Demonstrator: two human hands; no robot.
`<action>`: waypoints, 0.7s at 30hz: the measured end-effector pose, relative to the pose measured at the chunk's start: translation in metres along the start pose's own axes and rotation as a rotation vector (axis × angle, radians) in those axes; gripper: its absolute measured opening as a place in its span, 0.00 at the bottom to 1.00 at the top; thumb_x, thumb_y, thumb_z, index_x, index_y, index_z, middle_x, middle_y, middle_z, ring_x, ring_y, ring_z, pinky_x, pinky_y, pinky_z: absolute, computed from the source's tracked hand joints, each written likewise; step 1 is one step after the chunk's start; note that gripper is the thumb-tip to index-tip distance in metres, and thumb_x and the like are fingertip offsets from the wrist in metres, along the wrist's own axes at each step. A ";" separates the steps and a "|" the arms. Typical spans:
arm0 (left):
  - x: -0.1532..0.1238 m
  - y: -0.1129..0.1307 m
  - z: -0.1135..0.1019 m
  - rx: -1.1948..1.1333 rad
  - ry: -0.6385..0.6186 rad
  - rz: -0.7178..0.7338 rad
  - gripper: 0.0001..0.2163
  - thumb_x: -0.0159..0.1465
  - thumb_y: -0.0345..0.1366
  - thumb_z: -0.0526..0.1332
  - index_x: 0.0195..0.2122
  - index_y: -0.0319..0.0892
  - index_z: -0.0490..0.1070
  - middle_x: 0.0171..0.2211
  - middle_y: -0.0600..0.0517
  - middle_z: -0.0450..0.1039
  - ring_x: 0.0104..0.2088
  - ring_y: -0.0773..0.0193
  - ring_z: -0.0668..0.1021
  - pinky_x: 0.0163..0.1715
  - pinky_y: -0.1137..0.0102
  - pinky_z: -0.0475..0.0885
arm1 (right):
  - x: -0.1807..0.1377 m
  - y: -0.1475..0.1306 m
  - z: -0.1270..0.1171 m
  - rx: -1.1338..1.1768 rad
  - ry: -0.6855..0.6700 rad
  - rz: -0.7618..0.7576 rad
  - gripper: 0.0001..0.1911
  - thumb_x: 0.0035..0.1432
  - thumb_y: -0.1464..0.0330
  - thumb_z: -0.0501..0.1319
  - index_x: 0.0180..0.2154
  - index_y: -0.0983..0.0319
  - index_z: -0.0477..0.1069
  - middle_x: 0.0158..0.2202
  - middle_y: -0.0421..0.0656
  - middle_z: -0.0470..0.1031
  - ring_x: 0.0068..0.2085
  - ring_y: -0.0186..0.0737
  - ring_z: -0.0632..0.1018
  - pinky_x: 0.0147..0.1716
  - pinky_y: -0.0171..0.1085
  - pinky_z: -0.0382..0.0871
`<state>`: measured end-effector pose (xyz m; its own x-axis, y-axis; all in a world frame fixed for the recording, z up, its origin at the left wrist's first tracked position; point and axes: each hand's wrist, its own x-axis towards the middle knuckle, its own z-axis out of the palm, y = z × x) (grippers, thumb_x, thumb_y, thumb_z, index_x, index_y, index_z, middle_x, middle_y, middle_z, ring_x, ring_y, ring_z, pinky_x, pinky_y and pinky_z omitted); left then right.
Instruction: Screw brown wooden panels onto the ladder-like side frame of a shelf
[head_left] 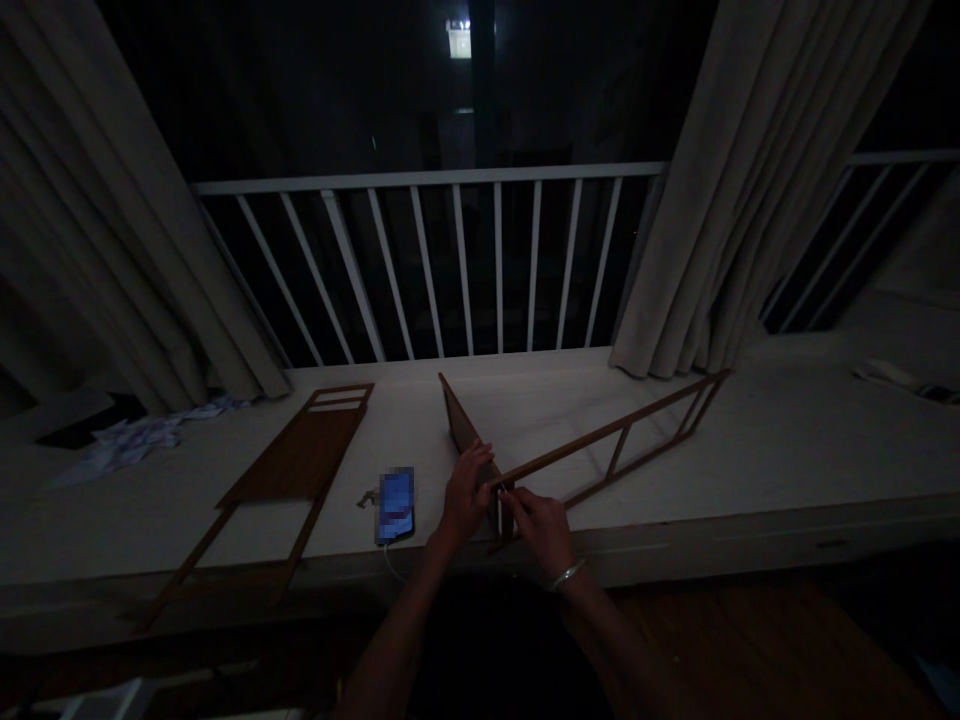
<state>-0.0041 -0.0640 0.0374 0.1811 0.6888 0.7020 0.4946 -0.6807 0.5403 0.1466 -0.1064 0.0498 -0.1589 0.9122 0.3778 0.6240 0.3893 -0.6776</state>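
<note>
A brown wooden frame (616,450) with crossbars leans out to the right on the pale ledge. Its near left end meets an upright wooden panel (459,425), and the two form a V. My left hand (466,490) is closed around the corner where they meet, fingers over the panel's edge. Just right of that corner, my right hand (541,525) pinches with thumb and forefinger at the joint. Something small and pale may be between those fingertips, too dim to name. A bracelet (568,575) circles my right wrist.
Left of my hands lie a phone (396,503) on a white cable and a second wooden piece (300,455), its legs past the ledge's front edge. Crumpled papers (139,437) sit farther left. Curtains (697,200) and a white railing (457,178) stand behind the ledge (742,485).
</note>
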 end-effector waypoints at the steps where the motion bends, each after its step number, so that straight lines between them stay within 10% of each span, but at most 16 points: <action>1: 0.000 0.000 -0.001 0.004 -0.002 0.001 0.20 0.61 0.46 0.44 0.49 0.43 0.61 0.52 0.45 0.61 0.57 0.56 0.57 0.53 0.53 0.54 | 0.001 0.001 -0.002 -0.079 -0.020 -0.032 0.18 0.60 0.59 0.47 0.35 0.59 0.71 0.26 0.43 0.76 0.26 0.36 0.75 0.26 0.30 0.57; 21: 0.001 0.002 -0.002 0.021 0.008 0.023 0.18 0.61 0.44 0.45 0.48 0.42 0.61 0.51 0.45 0.62 0.57 0.56 0.57 0.53 0.53 0.55 | 0.011 -0.019 -0.008 -0.609 -0.134 -0.142 0.18 0.62 0.65 0.42 0.34 0.62 0.68 0.24 0.47 0.76 0.25 0.39 0.75 0.23 0.33 0.53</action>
<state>-0.0047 -0.0647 0.0404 0.1865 0.6708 0.7178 0.5078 -0.6913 0.5140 0.1390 -0.1053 0.0719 -0.3415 0.8806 0.3286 0.9066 0.4009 -0.1320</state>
